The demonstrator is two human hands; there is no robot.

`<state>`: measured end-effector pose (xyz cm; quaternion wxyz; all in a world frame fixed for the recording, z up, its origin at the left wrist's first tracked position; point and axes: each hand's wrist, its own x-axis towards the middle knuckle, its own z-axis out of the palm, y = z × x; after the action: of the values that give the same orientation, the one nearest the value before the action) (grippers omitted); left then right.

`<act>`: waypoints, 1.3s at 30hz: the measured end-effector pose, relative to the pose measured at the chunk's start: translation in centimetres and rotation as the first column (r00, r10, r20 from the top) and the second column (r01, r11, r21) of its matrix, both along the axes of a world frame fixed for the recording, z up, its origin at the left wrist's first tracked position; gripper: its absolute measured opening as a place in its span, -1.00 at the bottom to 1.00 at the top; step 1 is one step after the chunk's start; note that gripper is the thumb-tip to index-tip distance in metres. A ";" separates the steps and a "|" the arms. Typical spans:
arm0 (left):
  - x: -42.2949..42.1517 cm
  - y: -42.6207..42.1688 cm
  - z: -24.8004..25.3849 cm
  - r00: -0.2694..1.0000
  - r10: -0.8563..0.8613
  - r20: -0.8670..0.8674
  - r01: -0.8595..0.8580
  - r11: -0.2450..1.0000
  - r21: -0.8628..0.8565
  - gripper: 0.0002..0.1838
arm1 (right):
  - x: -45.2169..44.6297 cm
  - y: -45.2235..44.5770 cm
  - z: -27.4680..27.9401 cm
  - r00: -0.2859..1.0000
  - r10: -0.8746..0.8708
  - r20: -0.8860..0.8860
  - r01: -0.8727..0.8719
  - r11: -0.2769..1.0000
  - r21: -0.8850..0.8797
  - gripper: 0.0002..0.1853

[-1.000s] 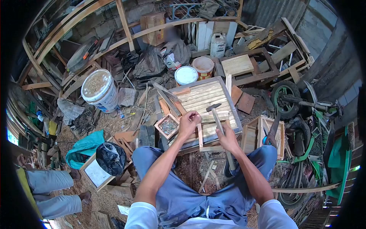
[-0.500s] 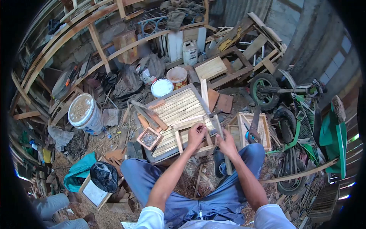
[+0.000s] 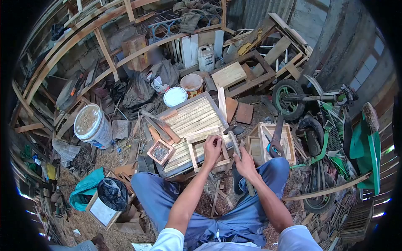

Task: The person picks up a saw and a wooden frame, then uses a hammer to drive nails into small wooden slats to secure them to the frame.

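My right hand (image 3: 246,164) is closed around the long wooden handle of a hammer (image 3: 250,187). Its dark head lies just beyond the right side of a small wooden frame (image 3: 203,134). At that frame, my left hand (image 3: 212,149) has its fingertips pinched together by the inner right part; anything between them is too small to make out. Under the frame is a slatted wooden panel (image 3: 190,116) with a grey border, lying in front of my knees. A small wooden box (image 3: 161,152) of what look like nails sits on the panel's left side.
A handsaw (image 3: 276,140) rests across a shallow wooden box (image 3: 289,138) at right. Beyond stand a green motorbike (image 3: 326,138) and a green wheelbarrow (image 3: 368,146). Buckets, including a white one (image 3: 94,127), stand left and behind. Another person's leg (image 3: 79,246) shows at lower left.
The hammer's head has dropped slightly toward the frame. My left hand stays pinched at the frame. At lower left, the other person's legs have moved mostly out of view.
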<state>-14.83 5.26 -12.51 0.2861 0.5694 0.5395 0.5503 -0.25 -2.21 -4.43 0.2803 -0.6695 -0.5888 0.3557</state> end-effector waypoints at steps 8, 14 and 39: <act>-0.6 0.3 -0.3 0.999 -0.046 -0.009 0.045 0.996 -0.073 -0.83 | -1.0 0.1 1.6 0.991 0.085 0.100 -0.091 0.994 0.055 -0.65; -0.8 0.0 0.3 0.999 -0.030 -0.020 0.030 0.999 -0.018 -0.87 | -1.3 0.1 1.4 0.953 0.166 0.253 -0.180 0.983 0.033 -0.71; -1.1 0.5 -0.4 0.998 -0.063 0.028 0.065 0.997 -0.040 -0.82 | -1.3 0.9 0.2 0.941 0.169 0.294 -0.187 0.982 0.035 -0.73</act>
<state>-15.91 5.73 -12.96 0.3224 0.5730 0.5284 0.5371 -1.54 -1.31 -4.21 0.1785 -0.6494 -0.6923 0.2590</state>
